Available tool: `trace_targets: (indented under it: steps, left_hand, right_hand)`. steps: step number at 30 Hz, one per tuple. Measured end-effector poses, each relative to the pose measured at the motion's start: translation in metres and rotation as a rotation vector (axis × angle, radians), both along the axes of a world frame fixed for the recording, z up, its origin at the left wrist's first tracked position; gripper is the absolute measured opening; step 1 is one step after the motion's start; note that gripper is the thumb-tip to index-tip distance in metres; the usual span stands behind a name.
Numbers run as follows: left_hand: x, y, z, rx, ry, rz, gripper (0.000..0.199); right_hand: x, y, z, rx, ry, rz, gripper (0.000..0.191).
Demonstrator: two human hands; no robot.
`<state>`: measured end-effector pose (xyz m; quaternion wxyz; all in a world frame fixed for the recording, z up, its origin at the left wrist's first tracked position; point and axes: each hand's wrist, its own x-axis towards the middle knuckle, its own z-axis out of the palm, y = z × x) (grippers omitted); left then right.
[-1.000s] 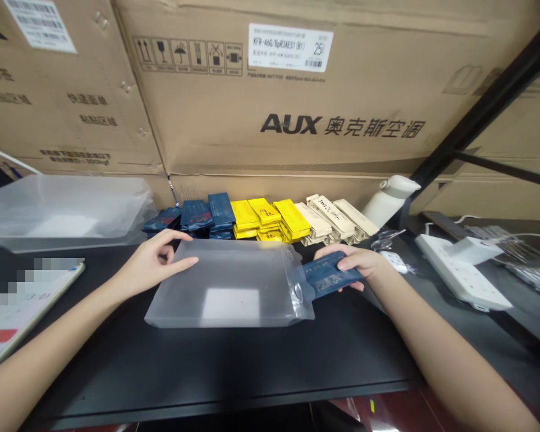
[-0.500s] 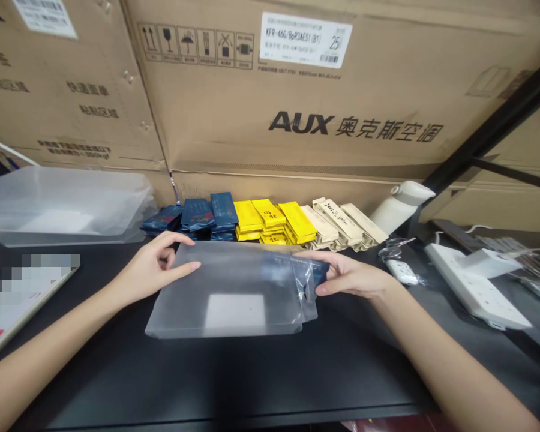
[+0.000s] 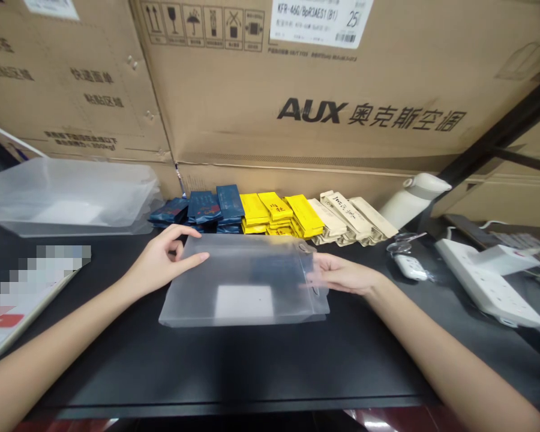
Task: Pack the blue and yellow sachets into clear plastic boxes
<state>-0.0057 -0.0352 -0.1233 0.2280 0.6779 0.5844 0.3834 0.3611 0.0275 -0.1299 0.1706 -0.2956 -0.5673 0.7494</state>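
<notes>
A frosted clear plastic bag [image 3: 243, 264] with a white label lies on the black table [image 3: 252, 372]. My left hand [image 3: 168, 258] is at its upper left corner, thumb on top of the bag and index finger at the back edge. My right hand [image 3: 342, 273] reaches into the bag's right-hand opening, its fingertips blurred behind the plastic. A dark blue packet [image 3: 276, 267] shows dimly inside the bag, just left of those fingertips; whether they touch it is unclear.
Behind the bag lie blue packets [image 3: 229, 204], yellow packets [image 3: 301, 215] and beige packets [image 3: 348, 216]. More plastic bags [image 3: 81, 186] are at the left. A white bottle [image 3: 409, 198], an earphone case [image 3: 411, 267] and a power strip [image 3: 486, 282] are at the right. Cardboard boxes [image 3: 234, 120] stand behind.
The blue packet, which was sticking out of the opening in my right hand, is now inside the bag, farther left. My right fingers have entered the opening. The view has shifted slightly.
</notes>
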Motion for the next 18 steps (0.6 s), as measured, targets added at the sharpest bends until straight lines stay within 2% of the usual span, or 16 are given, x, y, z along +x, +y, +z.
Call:
trace_targets:
  steps: [2, 4, 7, 9, 12, 16, 18]
  left_hand:
    - [0.000, 0.000, -0.002, 0.004, -0.007, 0.005, 0.039]
    - [0.000, -0.001, -0.002, 0.006, 0.000, 0.012, 0.038]
    - [0.003, -0.004, -0.001, 0.004, 0.020, -0.004, 0.037]
    - [0.010, -0.009, 0.000, -0.006, 0.021, -0.048, 0.036]
    - [0.024, -0.018, 0.002, -0.019, -0.020, -0.121, 0.034]
    - [0.041, -0.034, 0.004, -0.023, -0.024, -0.173, 0.032]
    - [0.045, -0.039, 0.005, -0.016, -0.011, -0.180, 0.031]
  right_hand:
    - [-0.008, -0.007, -0.003, 0.069, -0.019, -0.018, 0.051]
    - [-0.014, -0.014, -0.002, 0.202, -0.103, -0.037, 0.051]
    - [-0.022, -0.027, 0.004, 0.402, -0.239, -0.029, 0.047]
    - [-0.029, -0.036, 0.009, 0.468, -0.303, 0.002, 0.041]
    - [-0.043, -0.052, 0.014, 0.460, -0.361, 0.120, 0.034]
    - [-0.061, -0.076, 0.021, 0.337, -0.291, 0.305, 0.031]
    - [-0.067, -0.087, 0.025, 0.353, -0.297, 0.347, 0.028]
